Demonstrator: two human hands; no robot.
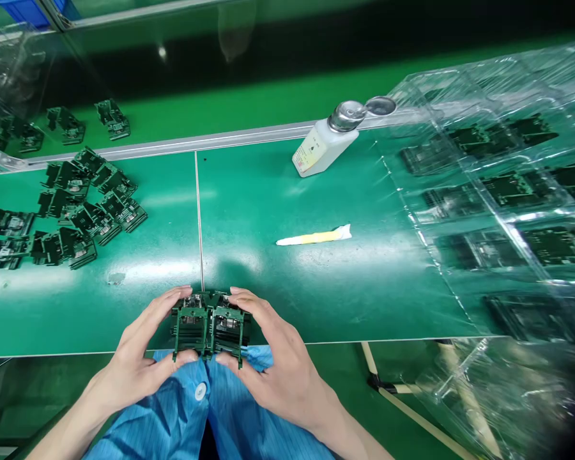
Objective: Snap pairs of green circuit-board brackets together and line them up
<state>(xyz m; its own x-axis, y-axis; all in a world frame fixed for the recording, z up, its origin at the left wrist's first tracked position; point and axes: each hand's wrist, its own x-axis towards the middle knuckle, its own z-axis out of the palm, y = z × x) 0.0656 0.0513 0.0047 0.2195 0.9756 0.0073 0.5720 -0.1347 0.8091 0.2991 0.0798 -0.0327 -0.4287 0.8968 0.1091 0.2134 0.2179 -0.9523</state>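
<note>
From the head view, the left hand (pixel 141 361) is closed around a green circuit-board assembly (pixel 190 326), thumb on the near edge and fingers at the far one; the right hand (pixel 287 361) grips a matching board assembly (pixel 227 329) the same way; the two sit side by side and look pretty much touching, right at the near edge of the green table (pixel 249 204), just in front of the blue smock (pixel 148 415).

Straight ahead the tabletop has a thin pale seam (pixel 199 217) running away from the hands; a yellow-and-white stick (pixel 314 237) lies ahead and to the right, kinda between the right hand and a white bottle (pixel 323 150) with its metal lid flipped up; the bottle's near the metal rail (pixel 249 135) along the back.

Off left there's a messy pile of boards (pixel 86 204), well apart from the hands; the right side is taken up by clear plastic trays (pixel 426 236) with more boards inside, partly hidden by glare; a blue bin (pixel 31 13) pokes in top left.
</note>
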